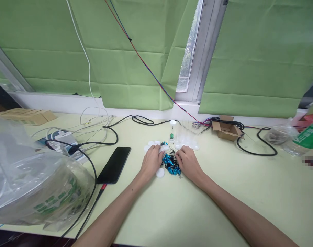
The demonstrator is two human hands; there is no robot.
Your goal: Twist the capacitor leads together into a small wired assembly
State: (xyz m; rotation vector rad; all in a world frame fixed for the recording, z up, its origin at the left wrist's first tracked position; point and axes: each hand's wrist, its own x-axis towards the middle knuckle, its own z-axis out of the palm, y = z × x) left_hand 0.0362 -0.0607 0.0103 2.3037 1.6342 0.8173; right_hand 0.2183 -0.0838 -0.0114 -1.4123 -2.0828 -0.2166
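A small heap of blue and black metal parts (171,166) lies on the pale green table (223,192) between my hands. My left hand (150,162) rests on the heap's left side, fingers curled over a white round cap at the fingertips. My right hand (188,163) sits on the heap's right side, its fingers bent and pinched at thin metal pins there. Several white round caps (160,173) lie about the heap. Behind it stand a small clear vial with a green piece inside (172,134) and some clear plastic cups (187,135).
A black phone (114,164) lies left of my hands, with black cables (94,164) looping round it. A big clear plastic bag (30,185) fills the near left. An open cardboard box (226,128) and a bottle (304,139) stand at the back right.
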